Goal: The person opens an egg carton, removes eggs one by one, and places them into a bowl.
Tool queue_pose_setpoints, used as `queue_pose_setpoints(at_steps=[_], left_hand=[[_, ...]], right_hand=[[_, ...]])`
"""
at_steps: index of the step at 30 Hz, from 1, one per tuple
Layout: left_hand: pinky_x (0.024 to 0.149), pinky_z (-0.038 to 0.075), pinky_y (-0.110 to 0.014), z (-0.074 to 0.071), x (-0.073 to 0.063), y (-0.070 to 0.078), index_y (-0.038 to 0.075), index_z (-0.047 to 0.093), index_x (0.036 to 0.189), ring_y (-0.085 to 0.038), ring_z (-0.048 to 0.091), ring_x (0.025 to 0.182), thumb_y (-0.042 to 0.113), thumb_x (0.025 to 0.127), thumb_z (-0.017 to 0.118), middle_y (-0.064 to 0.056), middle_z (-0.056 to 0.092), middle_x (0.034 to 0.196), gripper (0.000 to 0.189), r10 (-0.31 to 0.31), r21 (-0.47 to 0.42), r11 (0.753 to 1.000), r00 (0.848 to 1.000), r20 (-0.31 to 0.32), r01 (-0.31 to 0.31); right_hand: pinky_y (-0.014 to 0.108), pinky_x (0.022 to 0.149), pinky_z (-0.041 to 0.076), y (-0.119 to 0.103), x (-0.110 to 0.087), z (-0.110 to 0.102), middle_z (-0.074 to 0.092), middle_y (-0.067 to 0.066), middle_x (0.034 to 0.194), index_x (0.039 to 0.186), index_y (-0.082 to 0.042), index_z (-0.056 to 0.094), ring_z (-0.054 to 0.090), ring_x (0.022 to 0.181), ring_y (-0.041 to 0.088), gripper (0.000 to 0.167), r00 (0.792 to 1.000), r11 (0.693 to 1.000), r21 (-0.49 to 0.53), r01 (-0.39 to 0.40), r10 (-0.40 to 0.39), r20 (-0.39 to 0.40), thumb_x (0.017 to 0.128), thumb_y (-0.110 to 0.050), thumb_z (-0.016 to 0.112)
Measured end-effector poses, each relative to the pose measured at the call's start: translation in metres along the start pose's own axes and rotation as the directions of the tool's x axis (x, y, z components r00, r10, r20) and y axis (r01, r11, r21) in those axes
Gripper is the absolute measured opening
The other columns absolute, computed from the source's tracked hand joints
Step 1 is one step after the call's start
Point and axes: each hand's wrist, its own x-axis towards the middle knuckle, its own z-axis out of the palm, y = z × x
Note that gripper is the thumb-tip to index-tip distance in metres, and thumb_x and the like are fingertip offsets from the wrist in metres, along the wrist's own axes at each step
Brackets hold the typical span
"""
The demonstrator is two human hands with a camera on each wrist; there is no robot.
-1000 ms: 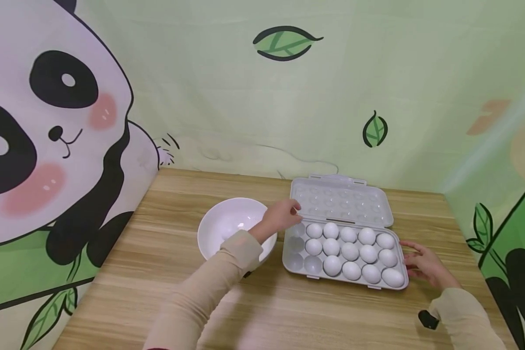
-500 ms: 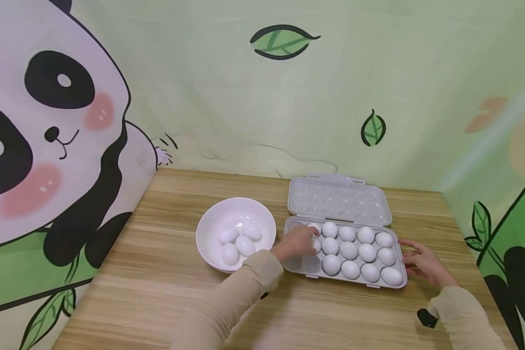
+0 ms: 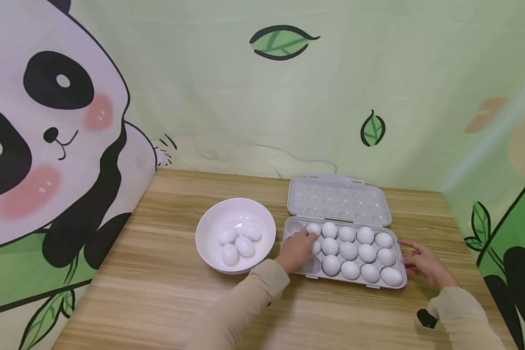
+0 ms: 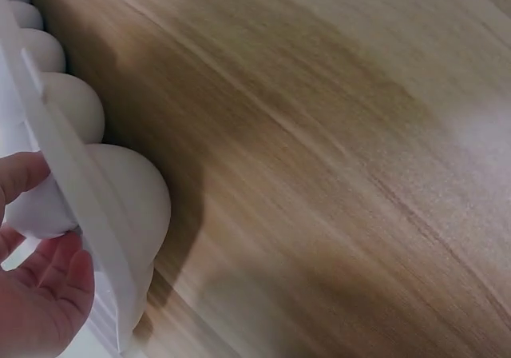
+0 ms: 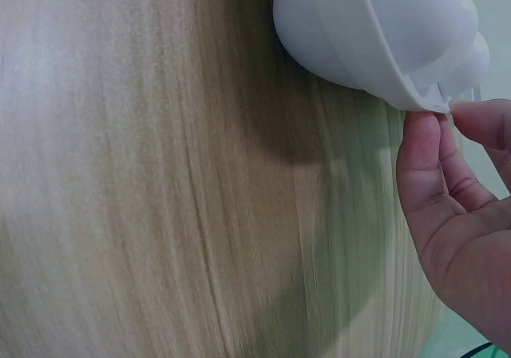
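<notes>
In the head view, a pale plastic egg box (image 3: 345, 253) lies with its lid (image 3: 339, 199) folded back, and several white eggs (image 3: 349, 250) fill most of its cups. My left hand (image 3: 296, 250) reaches over its left end, partly covering a middle-row egg (image 3: 316, 248). The left wrist view has the thumb and fingers (image 4: 60, 286) around an egg (image 4: 40, 210) seated in the box. At the opposite end, my right hand (image 3: 428, 265) holds the box's edge. Its thumb and fingers (image 5: 421, 154) pinch the rim in the right wrist view.
A white bowl (image 3: 210, 228) with several eggs (image 3: 245, 246) stands left of the box on the wooden table (image 3: 157, 272). A printed green cloth (image 3: 201, 87) hangs behind the table. A black object (image 3: 426, 318) shows beside the right sleeve.
My left hand has moved from above the bowl's right side to the eggs at the left end of the box, uncovering the eggs in the bowl. The right hand has stayed at the box's edge.
</notes>
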Motion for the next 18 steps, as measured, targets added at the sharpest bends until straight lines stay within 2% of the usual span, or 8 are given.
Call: queue_pose_setpoints(at_steps=[6,10,14,16,18], left_hand=[[0.06,0.045,-0.028,0.005,0.001,-0.001,0.019,0.057,0.11,-0.019,0.057,0.081,0.025,0.071,0.066,-0.002,0.058,0.098,0.041,0.0,0.017,1.0,0.999,-0.035,0.0],[0.058,0.045,-0.027,0.003,0.002,-0.003,0.018,0.058,0.106,-0.017,0.057,0.077,0.029,0.07,0.066,-0.002,0.058,0.094,0.038,-0.011,-0.023,1.0,1.0,-0.026,0.011],[0.056,0.042,-0.025,-0.001,0.005,-0.005,0.016,0.059,0.104,-0.015,0.055,0.072,0.033,0.07,0.064,-0.002,0.058,0.089,0.038,-0.056,-0.144,0.988,0.998,0.01,0.056],[0.056,0.041,-0.024,-0.009,0.007,-0.005,0.014,0.059,0.101,-0.014,0.053,0.069,0.033,0.07,0.064,-0.002,0.058,0.085,0.037,-0.089,-0.238,0.966,0.995,0.04,0.096],[0.057,0.041,-0.022,-0.018,0.009,-0.006,0.011,0.059,0.1,-0.013,0.052,0.068,0.031,0.069,0.064,-0.002,0.06,0.083,0.037,-0.117,-0.348,0.928,0.991,0.066,0.133]], right_hand=[[0.027,0.061,0.049,-0.001,0.0,0.001,0.058,-0.004,0.085,0.132,-0.005,0.031,0.055,0.072,0.006,0.055,1.0,1.0,0.009,0.001,-0.001,-0.004,0.082,-0.002,0.052],[0.028,0.062,0.05,-0.002,-0.002,0.002,0.057,-0.004,0.084,0.134,-0.002,0.026,0.055,0.072,0.006,0.057,1.0,1.0,-0.004,0.002,-0.002,-0.004,0.083,-0.002,0.052],[0.028,0.062,0.049,-0.004,-0.003,0.003,0.056,-0.002,0.085,0.134,0.0,0.023,0.055,0.072,0.007,0.059,1.0,1.0,-0.016,0.0,-0.001,-0.007,0.083,-0.002,0.053],[0.028,0.062,0.049,-0.004,-0.004,0.003,0.056,-0.002,0.085,0.134,0.0,0.022,0.054,0.071,0.007,0.059,1.0,1.0,-0.018,0.0,0.0,-0.009,0.083,-0.002,0.052],[0.028,0.062,0.049,-0.004,-0.004,0.003,0.056,-0.002,0.085,0.134,0.0,0.023,0.054,0.072,0.007,0.058,1.0,1.0,-0.019,0.006,-0.006,-0.006,0.083,-0.001,0.051]])
